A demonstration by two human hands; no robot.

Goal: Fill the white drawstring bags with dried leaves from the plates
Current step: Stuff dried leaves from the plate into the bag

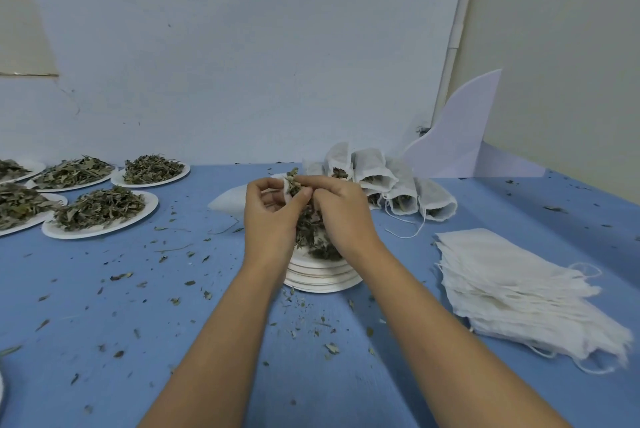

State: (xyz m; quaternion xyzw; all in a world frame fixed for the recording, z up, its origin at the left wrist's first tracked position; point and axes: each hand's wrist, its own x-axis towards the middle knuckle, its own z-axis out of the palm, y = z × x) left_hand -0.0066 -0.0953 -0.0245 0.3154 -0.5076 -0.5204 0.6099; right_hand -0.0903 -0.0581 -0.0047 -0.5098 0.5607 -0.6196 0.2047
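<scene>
My left hand (273, 216) grips the mouth of a white drawstring bag (232, 201) that stretches out to the left behind it. My right hand (341, 211) pinches a clump of dried leaves (293, 183) at the bag's mouth. Under both hands stands a stack of white plates (322, 277) topped with a heap of dried leaves (313, 237). Several filled bags (398, 185) lie piled behind my right hand. A pile of flat empty bags (512, 285) lies on the right.
Several white plates heaped with dried leaves (100, 209) stand at the left on the blue table (138, 306). Leaf crumbs are scattered over the tabletop. A white curved board (460, 137) leans at the back right. The wall stands close behind.
</scene>
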